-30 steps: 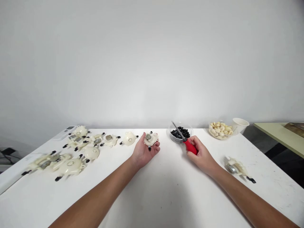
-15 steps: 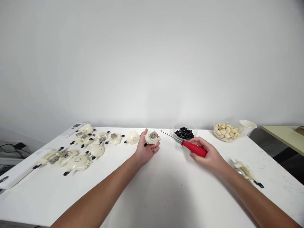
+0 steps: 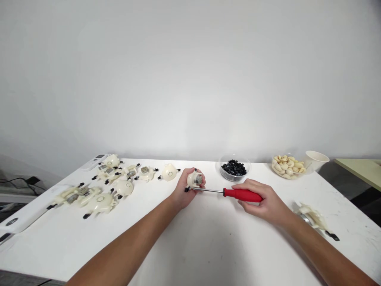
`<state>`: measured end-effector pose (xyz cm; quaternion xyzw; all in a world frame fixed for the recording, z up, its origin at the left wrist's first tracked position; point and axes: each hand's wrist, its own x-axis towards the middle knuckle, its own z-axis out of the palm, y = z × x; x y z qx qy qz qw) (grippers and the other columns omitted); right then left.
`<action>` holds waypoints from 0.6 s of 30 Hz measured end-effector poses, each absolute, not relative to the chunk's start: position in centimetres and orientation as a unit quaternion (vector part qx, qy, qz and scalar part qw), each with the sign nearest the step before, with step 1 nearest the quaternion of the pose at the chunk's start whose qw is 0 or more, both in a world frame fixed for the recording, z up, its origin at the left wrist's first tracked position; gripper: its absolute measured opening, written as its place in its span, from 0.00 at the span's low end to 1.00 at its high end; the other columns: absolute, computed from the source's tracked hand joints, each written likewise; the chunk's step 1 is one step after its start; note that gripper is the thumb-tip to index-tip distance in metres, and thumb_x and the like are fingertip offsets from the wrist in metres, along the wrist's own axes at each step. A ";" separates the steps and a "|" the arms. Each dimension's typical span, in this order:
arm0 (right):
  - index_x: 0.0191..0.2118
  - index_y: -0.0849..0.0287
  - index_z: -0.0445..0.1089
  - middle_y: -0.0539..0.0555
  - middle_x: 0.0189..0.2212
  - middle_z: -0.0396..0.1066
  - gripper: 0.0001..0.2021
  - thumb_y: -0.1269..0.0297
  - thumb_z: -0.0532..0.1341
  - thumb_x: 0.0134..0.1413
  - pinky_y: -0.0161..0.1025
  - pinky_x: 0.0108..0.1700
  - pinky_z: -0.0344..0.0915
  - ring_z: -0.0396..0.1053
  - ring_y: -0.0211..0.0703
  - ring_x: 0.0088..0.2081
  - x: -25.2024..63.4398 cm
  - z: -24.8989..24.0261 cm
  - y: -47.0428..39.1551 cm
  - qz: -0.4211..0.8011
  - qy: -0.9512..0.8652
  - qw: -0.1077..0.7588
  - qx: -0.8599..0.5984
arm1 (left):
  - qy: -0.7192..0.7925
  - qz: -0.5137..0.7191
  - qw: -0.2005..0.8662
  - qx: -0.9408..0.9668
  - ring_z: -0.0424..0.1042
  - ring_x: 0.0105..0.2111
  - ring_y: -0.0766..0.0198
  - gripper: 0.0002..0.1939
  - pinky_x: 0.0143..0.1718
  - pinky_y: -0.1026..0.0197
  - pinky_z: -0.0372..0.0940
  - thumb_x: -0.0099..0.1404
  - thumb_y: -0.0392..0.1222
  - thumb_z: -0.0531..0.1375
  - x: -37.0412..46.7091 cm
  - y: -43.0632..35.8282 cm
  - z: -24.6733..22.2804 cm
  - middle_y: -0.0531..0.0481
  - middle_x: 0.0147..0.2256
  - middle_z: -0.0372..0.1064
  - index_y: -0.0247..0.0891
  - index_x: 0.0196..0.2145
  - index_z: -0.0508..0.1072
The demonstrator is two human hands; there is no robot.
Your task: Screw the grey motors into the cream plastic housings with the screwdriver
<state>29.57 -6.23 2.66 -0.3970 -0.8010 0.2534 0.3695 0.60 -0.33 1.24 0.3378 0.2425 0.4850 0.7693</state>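
Observation:
My left hand (image 3: 182, 190) is closed around a cream plastic motor housing (image 3: 191, 179) with a grey metal motor in it and black rubber pieces on its lugs. In my right hand (image 3: 264, 201) is a screwdriver (image 3: 242, 194) with a red handle, pointing left. Its tip reaches the lower edge of the held housing, near a black rubber piece; whether it touches cannot be made out. Just beyond the screwdriver stands a clear bowl of small black rubber pieces (image 3: 233, 168).
Several similar cream housings (image 3: 101, 202) lie on the left of the white table (image 3: 190, 246), one more housing (image 3: 314, 217) by my right forearm. At the back right are a bowl of cream-coloured pieces (image 3: 288, 165) and a paper cup (image 3: 317, 159). A white device (image 3: 32, 212) lies far left.
The screwdriver has swung down and left, bringing its tip from the open space beyond to the housing. My left hand has turned the housing so the motor faces right.

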 end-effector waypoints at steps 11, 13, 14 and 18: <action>0.54 0.48 0.76 0.51 0.38 0.75 0.22 0.74 0.64 0.54 0.37 0.34 0.65 0.72 0.42 0.32 29.6 2.8 -6.5 0.242 -0.811 0.364 -0.389 | 0.226 0.486 0.787 0.307 0.67 0.29 0.62 0.09 0.28 0.61 0.63 0.63 0.44 0.60 0.8 -0.3 1.0 0.49 0.29 0.64 0.36 0.32 0.72; 0.54 0.48 0.75 0.51 0.38 0.75 0.22 0.74 0.64 0.55 0.38 0.34 0.66 0.73 0.43 0.33 29.6 2.7 -6.5 0.243 -0.813 0.360 -0.388 | 0.227 0.488 0.783 0.312 0.67 0.29 0.61 0.09 0.28 0.61 0.63 0.64 0.44 0.59 0.9 -0.3 0.9 0.49 0.29 0.64 0.36 0.32 0.72; 0.54 0.48 0.75 0.51 0.38 0.75 0.21 0.73 0.64 0.55 0.38 0.35 0.66 0.73 0.44 0.34 29.6 2.7 -6.5 0.243 -0.813 0.359 -0.388 | 0.228 0.491 0.780 0.314 0.67 0.29 0.61 0.09 0.27 0.61 0.63 0.64 0.44 0.59 0.9 -0.3 0.9 0.49 0.29 0.64 0.36 0.32 0.72; 0.54 0.48 0.76 0.52 0.38 0.75 0.21 0.72 0.64 0.56 0.38 0.34 0.67 0.73 0.44 0.33 29.7 2.5 -6.4 0.244 -0.810 0.358 -0.395 | 0.231 0.493 0.777 0.317 0.66 0.29 0.62 0.09 0.27 0.62 0.62 0.65 0.45 0.58 0.8 -0.4 0.9 0.49 0.29 0.64 0.36 0.32 0.72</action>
